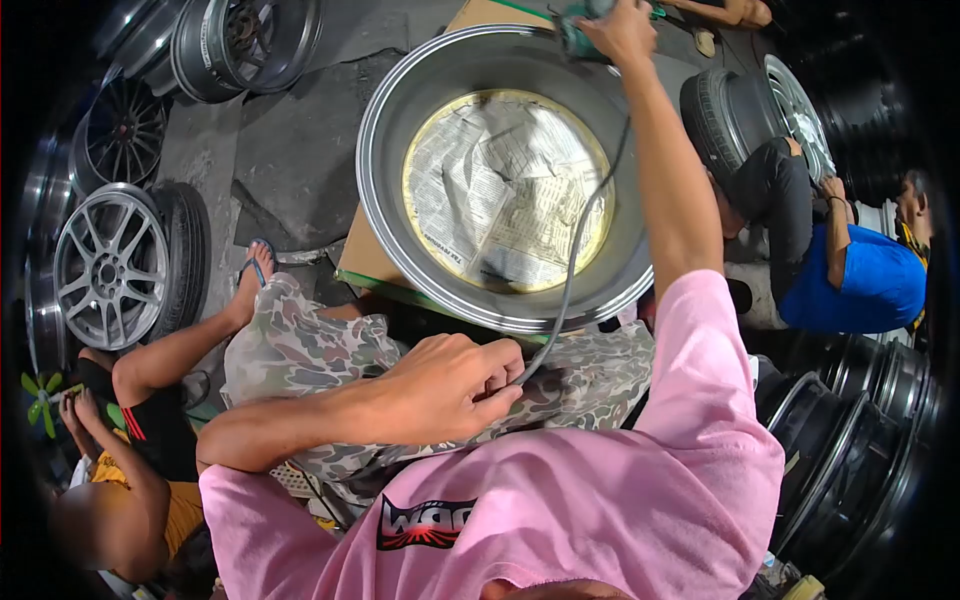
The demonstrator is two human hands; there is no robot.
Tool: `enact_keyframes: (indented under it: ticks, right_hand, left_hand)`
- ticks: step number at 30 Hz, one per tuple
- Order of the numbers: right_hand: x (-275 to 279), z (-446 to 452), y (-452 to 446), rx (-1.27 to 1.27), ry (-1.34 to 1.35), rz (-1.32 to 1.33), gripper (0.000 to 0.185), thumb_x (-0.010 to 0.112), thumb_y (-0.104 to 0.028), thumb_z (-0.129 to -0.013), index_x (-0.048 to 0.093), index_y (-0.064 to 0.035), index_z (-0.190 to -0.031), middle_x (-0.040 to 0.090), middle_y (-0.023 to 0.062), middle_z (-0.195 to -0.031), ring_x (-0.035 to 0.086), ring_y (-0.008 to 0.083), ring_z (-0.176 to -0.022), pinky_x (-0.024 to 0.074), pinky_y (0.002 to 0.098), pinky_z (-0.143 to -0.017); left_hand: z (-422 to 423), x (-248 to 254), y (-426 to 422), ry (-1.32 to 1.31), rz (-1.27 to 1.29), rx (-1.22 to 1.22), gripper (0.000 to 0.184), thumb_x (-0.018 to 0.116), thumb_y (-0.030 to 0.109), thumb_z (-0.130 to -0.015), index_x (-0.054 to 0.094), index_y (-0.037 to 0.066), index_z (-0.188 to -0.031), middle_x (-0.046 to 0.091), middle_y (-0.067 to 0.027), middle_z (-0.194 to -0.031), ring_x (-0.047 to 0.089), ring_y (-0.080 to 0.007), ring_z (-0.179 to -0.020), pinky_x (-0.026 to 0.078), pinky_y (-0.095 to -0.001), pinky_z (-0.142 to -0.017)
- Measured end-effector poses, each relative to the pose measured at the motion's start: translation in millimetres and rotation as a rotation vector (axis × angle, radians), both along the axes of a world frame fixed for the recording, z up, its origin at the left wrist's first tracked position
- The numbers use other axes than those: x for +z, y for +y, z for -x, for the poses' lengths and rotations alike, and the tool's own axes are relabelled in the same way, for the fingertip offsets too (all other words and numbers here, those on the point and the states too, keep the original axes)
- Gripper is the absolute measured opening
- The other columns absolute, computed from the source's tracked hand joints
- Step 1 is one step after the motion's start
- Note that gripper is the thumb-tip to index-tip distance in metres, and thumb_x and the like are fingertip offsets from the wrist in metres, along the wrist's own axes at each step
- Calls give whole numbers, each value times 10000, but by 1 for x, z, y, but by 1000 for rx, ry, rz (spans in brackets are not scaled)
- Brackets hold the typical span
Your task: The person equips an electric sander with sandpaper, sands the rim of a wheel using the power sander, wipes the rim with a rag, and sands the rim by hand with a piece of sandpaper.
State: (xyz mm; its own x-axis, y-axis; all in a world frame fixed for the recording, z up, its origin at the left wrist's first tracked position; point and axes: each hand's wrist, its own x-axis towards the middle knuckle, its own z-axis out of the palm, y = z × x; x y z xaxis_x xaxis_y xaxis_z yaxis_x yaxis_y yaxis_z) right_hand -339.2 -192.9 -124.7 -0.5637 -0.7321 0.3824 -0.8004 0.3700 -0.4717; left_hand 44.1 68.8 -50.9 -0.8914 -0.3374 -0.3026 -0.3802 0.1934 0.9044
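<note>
In the head view, a large silver wheel rim (376,215) lies flat before me, its middle covered with newspaper (470,190) edged by yellowish tape. My right hand (622,35) is closed around a green power tool (577,38) at the rim's far right edge; the tool is partly cut off by the top of the view. From there a grey cord (573,262) runs across the rim to my left hand (455,385), which pinches it near my lap. Which part of the tool touches the rim, if any, I cannot tell.
Cardboard (365,255) lies under the rim. Spoked wheels (110,270) stand at left, and more rims (830,450) are stacked at right. A person in a blue shirt (855,280) works by a tyred wheel (715,120). Another person (150,490) sits at lower left near a green fan (42,405).
</note>
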Motion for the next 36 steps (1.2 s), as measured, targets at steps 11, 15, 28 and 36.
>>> enact_keyframes:
  ticks: [11,15,28,36]
  right_hand:
    - [19,-122,-28,373,-8,52,768,906,-278,-737,455,-106,-1333,536,250,-1305,635,521,-1117,559,585,-921]
    - [20,-69,-12,243,34,22,799,923,-340,-721,462,-120,-1335,542,230,-1323,648,508,-1108,559,583,-922]
    - [12,29,29,-175,-3,-115,884,918,-295,-715,425,-81,-1417,477,278,-1434,564,488,-1288,519,535,-1052]
    - [9,53,10,-182,68,-255,1002,905,-510,-682,447,-64,-1454,551,290,-1418,598,463,-1274,523,502,-1046]
  left_hand:
    - [18,-6,-6,-61,39,-136,157,681,147,-967,604,11,-983,730,-100,-741,678,-209,-587,505,-339,-563]
    - [16,-8,-6,-69,36,-122,167,682,151,-962,608,5,-990,719,-107,-730,677,-220,-586,504,-350,-562]
    - [4,4,-9,-46,-14,-102,180,673,170,-928,603,5,-943,663,-178,-674,636,-406,-622,475,-476,-595]
    - [1,-1,-11,-1,-8,-29,191,679,178,-923,614,-1,-934,659,-186,-657,646,-410,-621,489,-492,-610]
